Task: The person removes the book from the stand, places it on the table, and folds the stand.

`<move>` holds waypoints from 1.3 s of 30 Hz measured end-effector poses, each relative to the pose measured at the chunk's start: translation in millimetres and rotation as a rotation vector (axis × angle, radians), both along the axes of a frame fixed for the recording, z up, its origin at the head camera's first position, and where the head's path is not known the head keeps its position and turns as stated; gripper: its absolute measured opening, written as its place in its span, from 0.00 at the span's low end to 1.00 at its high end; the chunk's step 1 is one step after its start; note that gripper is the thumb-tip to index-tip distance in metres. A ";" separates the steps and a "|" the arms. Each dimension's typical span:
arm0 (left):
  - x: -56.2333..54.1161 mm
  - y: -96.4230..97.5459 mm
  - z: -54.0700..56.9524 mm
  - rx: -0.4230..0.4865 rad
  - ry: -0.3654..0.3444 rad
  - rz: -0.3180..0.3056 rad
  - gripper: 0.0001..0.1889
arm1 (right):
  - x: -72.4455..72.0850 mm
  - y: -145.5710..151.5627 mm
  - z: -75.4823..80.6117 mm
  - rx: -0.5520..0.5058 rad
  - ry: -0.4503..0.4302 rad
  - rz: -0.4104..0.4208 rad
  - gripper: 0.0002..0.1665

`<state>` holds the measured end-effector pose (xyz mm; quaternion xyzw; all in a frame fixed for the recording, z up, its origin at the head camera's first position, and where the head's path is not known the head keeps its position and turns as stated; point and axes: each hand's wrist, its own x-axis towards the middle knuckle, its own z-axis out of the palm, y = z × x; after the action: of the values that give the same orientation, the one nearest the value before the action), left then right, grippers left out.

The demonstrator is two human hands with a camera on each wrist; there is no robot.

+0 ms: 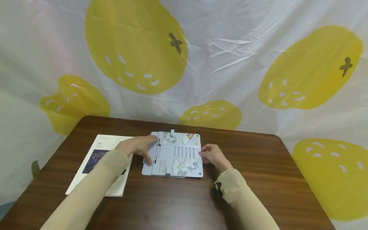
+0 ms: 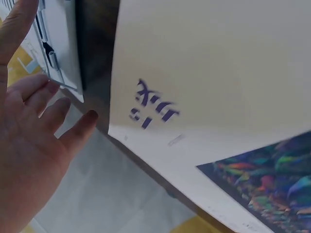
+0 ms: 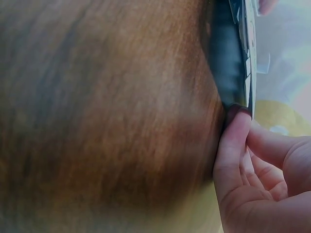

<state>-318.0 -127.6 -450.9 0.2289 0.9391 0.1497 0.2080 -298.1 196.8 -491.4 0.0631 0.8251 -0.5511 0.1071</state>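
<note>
A pale folding book stand (image 1: 166,151) with unicorn and rainbow prints and a row of slots lies flat on the brown table, its right edge slightly raised. My right hand (image 1: 213,155) pinches that right edge between thumb and fingers; the right wrist view shows the fingertip (image 3: 238,121) under the panel. At the stand's left side is my left hand (image 1: 138,146), its thumb and fingers spread along the hinged edge. In the left wrist view the fingers (image 2: 75,133) are loosely extended, some touching the stand's corner (image 2: 73,90).
A white book (image 1: 110,188) with a dark picture on its cover lies left of the stand, partly under the left forearm. The wooden table (image 1: 178,204) ends at the back against a white cloth (image 1: 224,80) printed with yellow fruit.
</note>
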 end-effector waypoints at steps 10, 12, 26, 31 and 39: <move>5.8 -4.5 -5.6 0.036 -0.016 0.036 0.62 | 1.3 -5.6 -2.5 -0.017 0.000 0.010 0.09; 6.4 -0.8 -4.4 0.037 -0.016 0.028 0.62 | 2.8 -3.2 -1.7 -0.018 0.006 -0.001 0.09; 6.7 8.2 -7.4 0.035 -0.033 0.009 0.57 | -18.6 9.5 37.6 0.641 0.272 0.222 0.35; 8.1 7.0 -10.5 0.043 -0.005 -0.019 0.55 | -32.6 -5.9 35.9 0.636 0.297 0.278 0.39; 9.8 13.5 -6.9 0.047 0.003 -0.021 0.53 | -48.8 -33.8 30.4 0.715 0.252 0.307 0.39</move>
<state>-308.2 -114.1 -457.8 0.2439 0.9332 0.1693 0.2026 -346.9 162.9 -461.0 -0.0956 0.9712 -0.2107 0.0573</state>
